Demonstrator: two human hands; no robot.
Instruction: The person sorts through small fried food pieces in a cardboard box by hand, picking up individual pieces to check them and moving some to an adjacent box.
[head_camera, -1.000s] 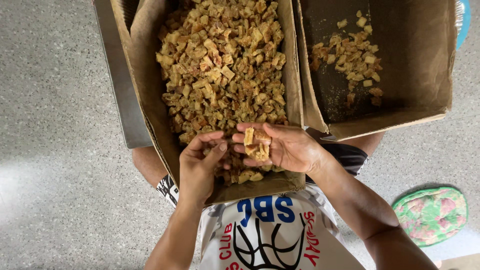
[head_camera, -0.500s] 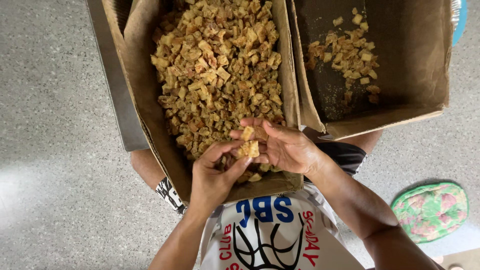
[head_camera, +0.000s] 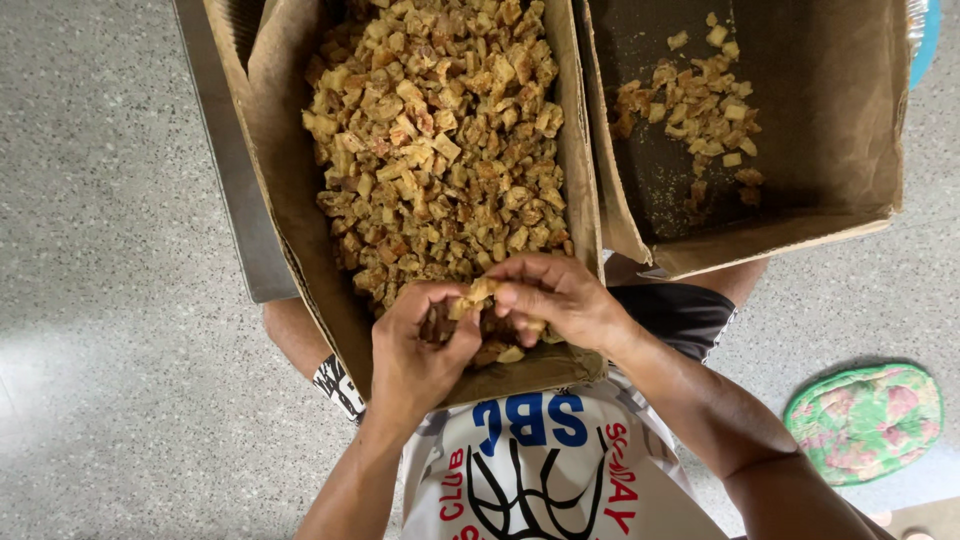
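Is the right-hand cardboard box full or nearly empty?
Nearly empty: the right box holds a few fried pieces on bare bottom.

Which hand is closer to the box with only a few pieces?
Probably the right hand. It sits beside the wall shared with the nearly empty box and touches a small piece. The left hand is farther, over the full box.

Even, soft daylight — bright overall, no hard glare. A pale washed-out patch lies on the speckled floor (head_camera: 110, 330) at near left. Inside the right cardboard box (head_camera: 840, 215) the base sits in dim shadow. Focus sharp on the fried pieces (head_camera: 440, 150) — slight softness at the near edge; mild wide-angle stretch toward the corners.
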